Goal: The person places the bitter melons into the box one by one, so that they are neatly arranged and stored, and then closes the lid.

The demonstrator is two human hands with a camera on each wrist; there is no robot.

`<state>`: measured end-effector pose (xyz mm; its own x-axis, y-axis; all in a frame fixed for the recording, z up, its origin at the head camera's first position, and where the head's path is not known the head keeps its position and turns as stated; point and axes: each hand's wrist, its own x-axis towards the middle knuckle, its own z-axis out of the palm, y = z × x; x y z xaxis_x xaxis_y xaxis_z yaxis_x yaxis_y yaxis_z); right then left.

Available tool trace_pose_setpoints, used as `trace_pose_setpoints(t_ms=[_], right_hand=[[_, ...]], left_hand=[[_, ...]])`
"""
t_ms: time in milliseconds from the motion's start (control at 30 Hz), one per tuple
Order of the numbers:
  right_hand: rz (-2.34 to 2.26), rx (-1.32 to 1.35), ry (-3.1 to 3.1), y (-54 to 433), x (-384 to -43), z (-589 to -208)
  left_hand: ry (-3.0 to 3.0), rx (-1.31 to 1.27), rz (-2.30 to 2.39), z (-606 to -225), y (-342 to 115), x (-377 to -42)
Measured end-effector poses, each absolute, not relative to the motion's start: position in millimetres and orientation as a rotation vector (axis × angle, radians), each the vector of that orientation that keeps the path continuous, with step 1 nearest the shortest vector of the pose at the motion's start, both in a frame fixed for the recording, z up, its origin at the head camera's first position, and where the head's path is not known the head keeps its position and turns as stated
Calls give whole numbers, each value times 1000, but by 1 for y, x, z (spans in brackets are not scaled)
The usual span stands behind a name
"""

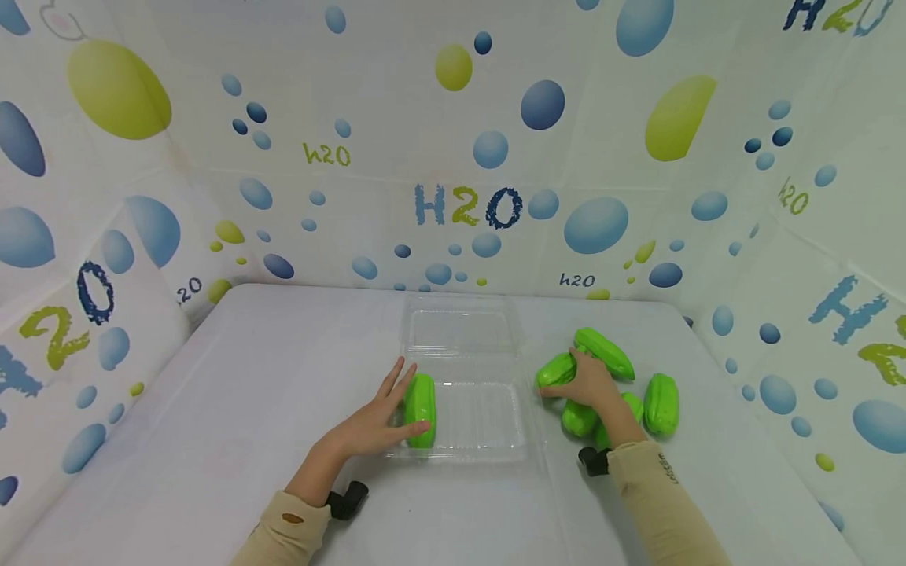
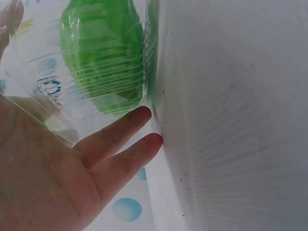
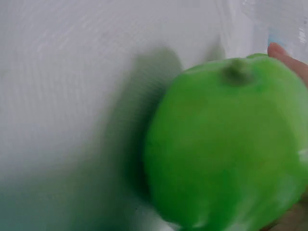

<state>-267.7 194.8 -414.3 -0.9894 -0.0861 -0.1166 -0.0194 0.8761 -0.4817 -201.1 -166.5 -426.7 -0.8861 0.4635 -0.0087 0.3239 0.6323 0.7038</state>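
Now my right hand's [image 1: 591, 384] fingers grip a green vegetable [image 1: 554, 371] just right of the clear box [image 1: 481, 415]. My left hand [image 1: 370, 426], fingers spread, is at its left edge.

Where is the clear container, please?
In the head view, the container sits centrally, the left hand at its left side and green pieces to its right.

Your head view looks forward and down toward the far edge of the surface [image 1: 212, 393]; your close left-wrist view shares its clear container [image 1: 481, 417], your close right-wrist view its green pieces [image 3: 226, 144].
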Motion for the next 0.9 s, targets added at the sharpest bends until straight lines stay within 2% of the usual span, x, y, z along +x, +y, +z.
trace_pose_setpoints(t_ms=[900], right_hand=[[-873, -156, 2970, 205, -252, -385]], left_hand=[[2657, 661, 1094, -428, -167, -203]])
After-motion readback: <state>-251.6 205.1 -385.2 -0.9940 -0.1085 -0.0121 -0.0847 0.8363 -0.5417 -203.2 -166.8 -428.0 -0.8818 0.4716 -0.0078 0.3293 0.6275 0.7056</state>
